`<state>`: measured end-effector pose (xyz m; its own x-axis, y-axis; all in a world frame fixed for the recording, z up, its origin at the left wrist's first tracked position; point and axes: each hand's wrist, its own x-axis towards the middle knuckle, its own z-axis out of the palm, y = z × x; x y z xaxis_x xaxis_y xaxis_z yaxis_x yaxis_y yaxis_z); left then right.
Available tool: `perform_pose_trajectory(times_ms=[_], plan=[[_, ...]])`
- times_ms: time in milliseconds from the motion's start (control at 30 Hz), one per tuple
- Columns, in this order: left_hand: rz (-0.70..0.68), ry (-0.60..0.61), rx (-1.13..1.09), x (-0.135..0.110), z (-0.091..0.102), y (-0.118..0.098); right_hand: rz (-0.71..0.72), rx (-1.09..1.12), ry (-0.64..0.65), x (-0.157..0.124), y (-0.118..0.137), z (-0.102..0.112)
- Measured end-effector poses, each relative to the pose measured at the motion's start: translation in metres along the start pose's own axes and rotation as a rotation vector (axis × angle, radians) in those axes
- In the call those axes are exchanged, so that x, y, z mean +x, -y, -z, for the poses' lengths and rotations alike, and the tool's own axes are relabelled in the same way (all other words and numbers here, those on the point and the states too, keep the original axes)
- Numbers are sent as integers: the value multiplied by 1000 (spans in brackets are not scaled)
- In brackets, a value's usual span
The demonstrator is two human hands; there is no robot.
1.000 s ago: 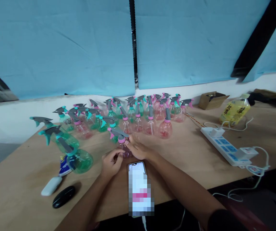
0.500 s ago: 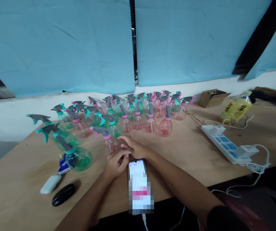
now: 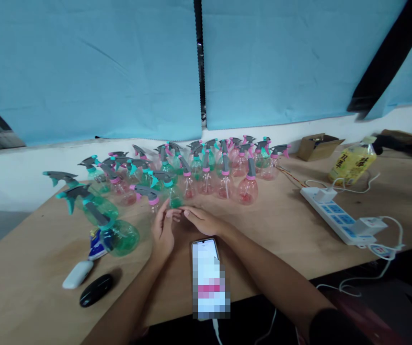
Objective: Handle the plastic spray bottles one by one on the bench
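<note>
Here, the left hand (image 3: 163,231), its grip half open and empty, is beside a grey-headed, pink-collared plastic spray bottle (image 3: 153,201) inward from the wooden worktop (image 3: 270,225)'s front edge; the right hand (image 3: 205,222) is loosely open, empty.

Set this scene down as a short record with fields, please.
Left hand: fingers bent, nearest a pink-collared sprayer; contact unclear
Right hand: open, fingertips toward the left hand
Other sprayers: pink and green, many near the wall
Phone: lit, cable at near end
Power strip: right side
Drink: yellow, beyond the strip
</note>
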<state>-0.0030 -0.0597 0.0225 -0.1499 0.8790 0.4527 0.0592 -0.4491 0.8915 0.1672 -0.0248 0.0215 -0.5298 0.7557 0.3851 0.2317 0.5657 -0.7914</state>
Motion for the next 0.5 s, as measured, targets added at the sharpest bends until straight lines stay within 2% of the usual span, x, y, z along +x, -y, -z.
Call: perform_pose_trajectory(times_ms=[200, 333, 500], plan=[[77, -127, -225, 12, 4, 8, 8, 222, -106, 1, -3, -1], [97, -212, -331, 17, 8, 15, 1, 237, -183, 1, -5, -1], [77, -247, -343, 19, 16, 26, -23, 268, -205, 3, -9, -2]])
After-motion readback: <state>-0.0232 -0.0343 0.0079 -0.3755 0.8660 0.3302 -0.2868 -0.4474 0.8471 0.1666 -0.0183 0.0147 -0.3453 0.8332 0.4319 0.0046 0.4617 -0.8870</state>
